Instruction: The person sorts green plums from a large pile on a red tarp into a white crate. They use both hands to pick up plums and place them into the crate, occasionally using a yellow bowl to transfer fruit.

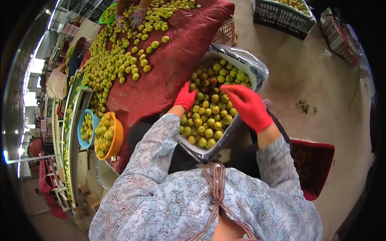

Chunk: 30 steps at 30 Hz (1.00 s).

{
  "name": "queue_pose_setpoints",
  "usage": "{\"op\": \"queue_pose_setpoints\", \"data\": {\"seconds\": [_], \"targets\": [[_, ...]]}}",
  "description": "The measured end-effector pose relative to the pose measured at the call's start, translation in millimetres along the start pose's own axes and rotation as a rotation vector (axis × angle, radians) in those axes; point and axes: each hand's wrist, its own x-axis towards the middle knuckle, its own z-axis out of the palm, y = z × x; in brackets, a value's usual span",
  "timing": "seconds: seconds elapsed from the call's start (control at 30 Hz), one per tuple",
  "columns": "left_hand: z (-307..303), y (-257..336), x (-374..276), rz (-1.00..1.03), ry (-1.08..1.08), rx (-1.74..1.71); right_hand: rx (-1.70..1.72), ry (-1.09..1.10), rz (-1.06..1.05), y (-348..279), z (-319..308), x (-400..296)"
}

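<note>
A plastic-lined crate [261, 70] stands between my knees, filled with small round yellow-green fruits [208, 112], some with a reddish-brown blush. My left hand [186, 98], in a red glove, is at the crate's left side, by the red padded cover. Its thumb and forefinger are close around a fruit at the heap's edge; whether they grip it I cannot tell. My right hand [249, 107], also red-gloved, hovers over the crate's right side with bent fingers. Its palm side is hidden, so anything held there does not show.
A red padded cover [181, 39] slopes up to the left, bearing many loose fruits [120, 60]. Another person's gloved hands [138, 17] are among them. Orange [118, 138] and blue [83, 144] basins of fruit sit beside a conveyor [74, 126]. A red-lined crate [319, 168] stands at right.
</note>
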Motion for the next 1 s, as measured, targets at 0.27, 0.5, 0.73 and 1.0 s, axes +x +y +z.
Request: {"op": "queue_pose_setpoints", "data": {"seconds": [0.27, 0.5, 0.73, 1.0], "targets": [[93, -20, 84, 0.009, 0.287, 0.006, -0.242, -0.446, -0.166, -12, 16, -32], [141, 122, 92, -0.123, 0.159, 0.352, -0.284, -0.370, -0.166, 1, 18, -28], [172, 107, 7, 0.613, -0.188, 0.084, -0.235, -0.712, 0.101, -10, 35, -15], [86, 42, -36, -0.023, -0.504, -0.770, -0.419, -0.628, 0.005, 21, 82, 4]]}}
